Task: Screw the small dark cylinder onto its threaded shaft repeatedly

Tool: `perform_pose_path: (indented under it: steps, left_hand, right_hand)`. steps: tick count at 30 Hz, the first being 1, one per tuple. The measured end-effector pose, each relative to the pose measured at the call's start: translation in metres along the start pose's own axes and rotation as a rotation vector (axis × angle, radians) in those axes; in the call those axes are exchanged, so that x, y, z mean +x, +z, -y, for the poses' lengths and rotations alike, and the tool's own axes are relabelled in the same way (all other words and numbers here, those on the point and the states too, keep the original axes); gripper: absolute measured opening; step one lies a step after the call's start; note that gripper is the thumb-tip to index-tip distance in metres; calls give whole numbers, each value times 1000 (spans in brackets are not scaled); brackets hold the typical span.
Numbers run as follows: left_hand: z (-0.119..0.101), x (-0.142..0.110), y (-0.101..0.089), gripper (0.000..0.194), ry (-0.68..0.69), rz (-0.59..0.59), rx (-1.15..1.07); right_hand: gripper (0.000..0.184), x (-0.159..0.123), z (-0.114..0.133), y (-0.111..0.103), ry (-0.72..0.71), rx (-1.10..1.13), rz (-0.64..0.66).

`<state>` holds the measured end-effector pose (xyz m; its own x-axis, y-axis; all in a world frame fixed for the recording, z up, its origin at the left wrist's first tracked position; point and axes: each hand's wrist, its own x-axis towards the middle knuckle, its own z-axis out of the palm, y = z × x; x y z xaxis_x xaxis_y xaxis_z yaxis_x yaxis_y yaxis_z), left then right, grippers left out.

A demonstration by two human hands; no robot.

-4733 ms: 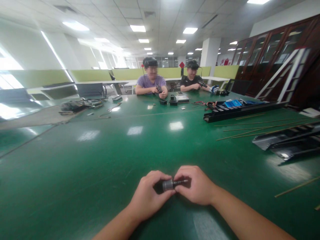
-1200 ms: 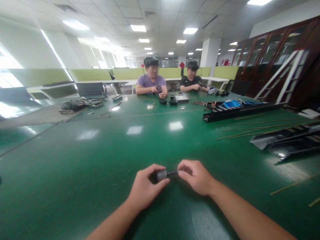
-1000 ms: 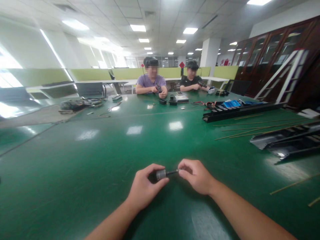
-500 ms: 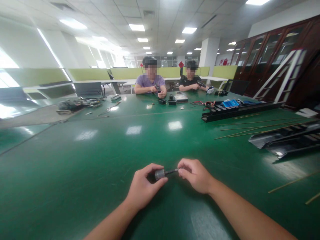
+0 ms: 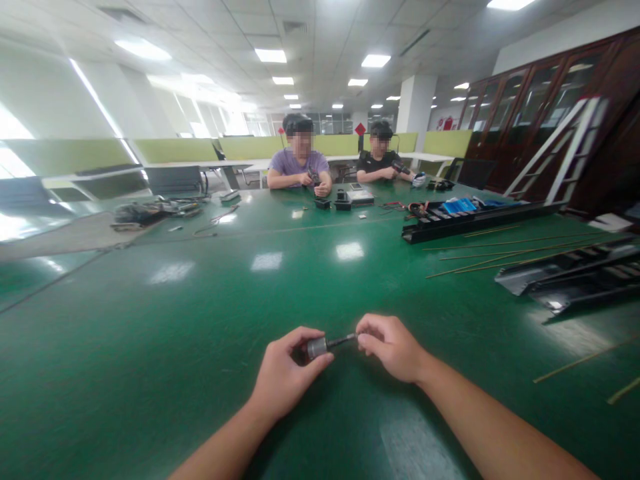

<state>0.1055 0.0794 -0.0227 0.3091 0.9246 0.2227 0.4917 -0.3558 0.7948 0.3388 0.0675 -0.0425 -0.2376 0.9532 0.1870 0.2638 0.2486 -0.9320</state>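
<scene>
The right fingers [image 5: 369, 343] hide one end of the thin shaft [image 5: 342, 340]; both forearms [image 5: 480, 407] are cropped.

green tabletop [image 5: 215, 300] open ahead; black channels [image 5: 575, 277] block far right.

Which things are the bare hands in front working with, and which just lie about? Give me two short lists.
In use, it seems:
- grey cylinder, in the left hand
- thin shaft from it, its end at the right hand's fingers

Lying about:
- black channels
- thin rods
- jumbled pile, far left
</scene>
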Motion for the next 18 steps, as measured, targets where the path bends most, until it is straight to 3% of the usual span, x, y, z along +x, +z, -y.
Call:
perform_pose_path:
  steps: [6,8,12,15,18]
  left_hand:
    - [9,4,2,42,-86,-67,-153]
    - [10,7,3,51,-118,-91,-263]
    - [4,8,1,54,-173,-122,-375]
    - [-7,-1,-15,60,-203,-134,-378]
    - [-8,-23,-48,62,-238,-139,-263]
  right_hand:
    - [42,8,-6,0,78,467,-108]
    - [48,10,-8,2,109,510,-144]
    - [53,11,-11,5,127,485,-88]
    - [52,11,-12,7,131,468,-88]
    - [50,10,-12,7,128,462,-89]
